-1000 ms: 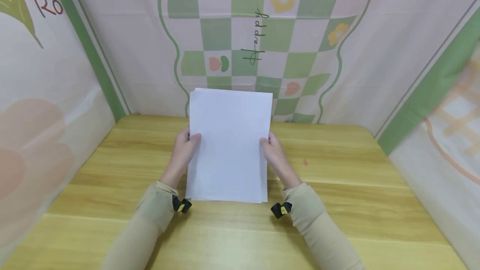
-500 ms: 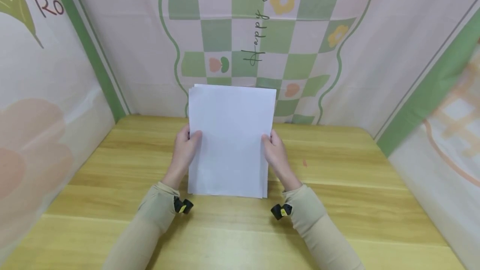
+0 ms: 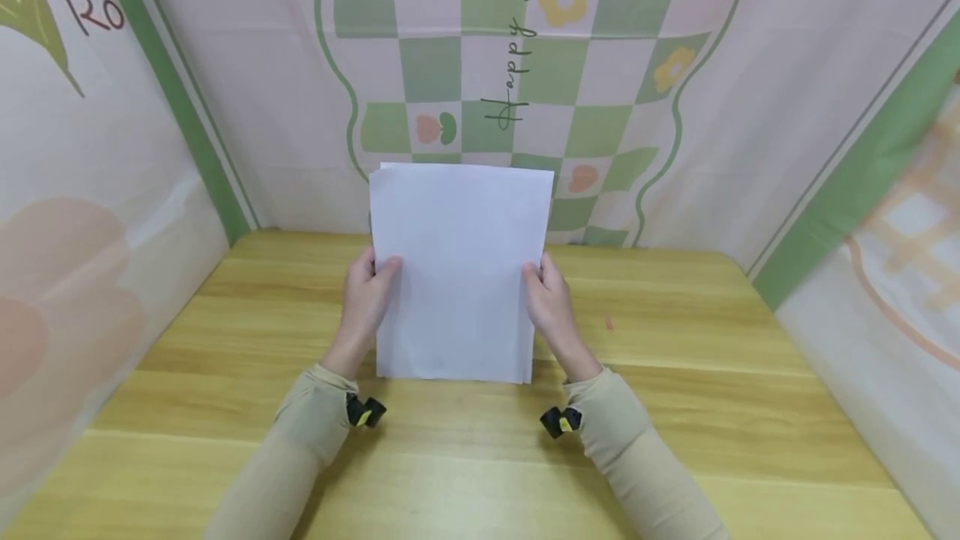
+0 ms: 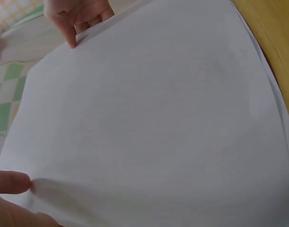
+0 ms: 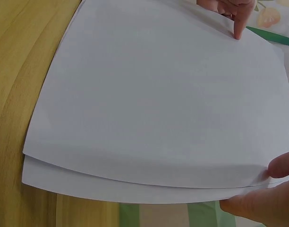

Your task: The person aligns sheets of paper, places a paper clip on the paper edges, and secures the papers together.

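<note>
A small stack of blank white paper sheets is held up at a tilt over the wooden table, its far edge overlapping the wall cloth in the head view. My left hand grips the left edge, thumb on the front face and fingers behind. On the opposite edge, my right hand pinches the sheets the same way. The sheets are not flush: a lower one sticks out past the top one along the right side in the right wrist view. Most fingers are hidden behind the paper.
The wooden table spreads out beneath both arms. A small reddish mark lies on it to the right. Behind stands a checkered green and white cloth wall, with patterned cloth at both sides.
The paper stack has risen and tipped slightly, its bottom edge shifting away from the table's front. Both hands have moved up a little, keeping their hold; the sheets' edges sit somewhat closer together.
</note>
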Demonstrator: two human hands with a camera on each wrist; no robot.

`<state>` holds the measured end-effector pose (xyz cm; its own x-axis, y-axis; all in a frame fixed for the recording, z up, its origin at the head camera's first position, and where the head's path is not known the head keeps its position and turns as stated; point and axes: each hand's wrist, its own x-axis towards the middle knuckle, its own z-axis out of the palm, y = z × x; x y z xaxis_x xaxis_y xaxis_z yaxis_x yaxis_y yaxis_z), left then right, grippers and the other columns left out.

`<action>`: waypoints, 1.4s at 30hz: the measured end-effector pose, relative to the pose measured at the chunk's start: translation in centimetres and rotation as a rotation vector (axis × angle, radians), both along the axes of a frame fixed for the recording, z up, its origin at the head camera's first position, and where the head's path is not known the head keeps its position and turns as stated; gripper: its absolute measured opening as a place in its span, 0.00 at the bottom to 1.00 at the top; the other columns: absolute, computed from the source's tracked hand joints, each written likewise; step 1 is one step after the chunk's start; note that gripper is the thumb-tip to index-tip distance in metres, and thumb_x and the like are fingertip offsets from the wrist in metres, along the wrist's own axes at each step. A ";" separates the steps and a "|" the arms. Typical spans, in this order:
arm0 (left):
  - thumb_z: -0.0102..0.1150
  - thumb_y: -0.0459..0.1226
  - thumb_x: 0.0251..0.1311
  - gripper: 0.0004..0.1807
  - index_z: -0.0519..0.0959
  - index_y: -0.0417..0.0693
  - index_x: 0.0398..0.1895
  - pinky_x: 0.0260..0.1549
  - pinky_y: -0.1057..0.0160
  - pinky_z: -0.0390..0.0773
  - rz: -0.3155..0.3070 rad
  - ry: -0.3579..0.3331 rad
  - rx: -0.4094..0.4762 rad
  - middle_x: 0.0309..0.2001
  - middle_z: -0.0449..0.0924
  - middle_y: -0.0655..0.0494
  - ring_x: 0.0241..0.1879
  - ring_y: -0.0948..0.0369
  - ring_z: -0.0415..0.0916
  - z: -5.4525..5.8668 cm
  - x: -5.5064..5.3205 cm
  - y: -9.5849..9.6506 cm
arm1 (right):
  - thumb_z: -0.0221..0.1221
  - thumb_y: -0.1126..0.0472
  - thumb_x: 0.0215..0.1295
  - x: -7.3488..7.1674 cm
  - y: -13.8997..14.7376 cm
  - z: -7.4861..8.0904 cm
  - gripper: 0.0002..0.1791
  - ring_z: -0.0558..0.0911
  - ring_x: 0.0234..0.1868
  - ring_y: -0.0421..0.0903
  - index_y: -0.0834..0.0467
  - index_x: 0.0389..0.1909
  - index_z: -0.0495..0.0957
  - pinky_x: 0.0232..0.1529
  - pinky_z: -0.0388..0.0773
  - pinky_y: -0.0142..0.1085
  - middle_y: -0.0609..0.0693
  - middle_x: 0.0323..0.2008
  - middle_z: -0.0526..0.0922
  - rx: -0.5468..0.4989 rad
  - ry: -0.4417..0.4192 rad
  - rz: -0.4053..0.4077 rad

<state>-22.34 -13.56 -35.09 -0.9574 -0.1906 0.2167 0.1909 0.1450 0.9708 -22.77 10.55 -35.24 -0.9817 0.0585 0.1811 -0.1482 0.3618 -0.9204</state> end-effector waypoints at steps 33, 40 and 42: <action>0.49 0.32 0.64 0.17 0.72 0.36 0.55 0.54 0.56 0.70 0.045 0.123 0.090 0.54 0.76 0.43 0.53 0.55 0.73 0.1 0.3 1.1 | 0.40 0.63 0.75 2.7 -1.1 2.9 0.11 0.57 0.19 0.38 0.61 0.30 0.61 0.22 0.56 0.29 0.46 0.19 0.56 -0.045 0.119 -0.002; 0.49 0.33 0.65 0.17 0.73 0.37 0.55 0.53 0.58 0.70 0.028 0.158 0.079 0.53 0.77 0.45 0.52 0.57 0.73 0.0 0.6 1.1 | 0.40 0.64 0.74 2.8 -1.1 2.9 0.10 0.57 0.19 0.37 0.62 0.32 0.63 0.22 0.56 0.29 0.47 0.19 0.57 -0.063 0.142 -0.002; 0.48 0.33 0.66 0.16 0.72 0.38 0.55 0.52 0.58 0.70 0.020 0.165 0.073 0.53 0.77 0.45 0.52 0.57 0.73 0.0 0.7 1.0 | 0.40 0.64 0.74 2.8 -1.0 2.8 0.10 0.57 0.18 0.37 0.63 0.32 0.63 0.22 0.56 0.29 0.47 0.19 0.57 -0.065 0.152 0.002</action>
<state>-21.68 -12.53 -35.13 -0.9058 -0.2306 0.3556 0.3463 0.0807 0.9346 -20.01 9.50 -32.42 -0.9435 0.0733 0.3232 -0.2879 0.3018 -0.9089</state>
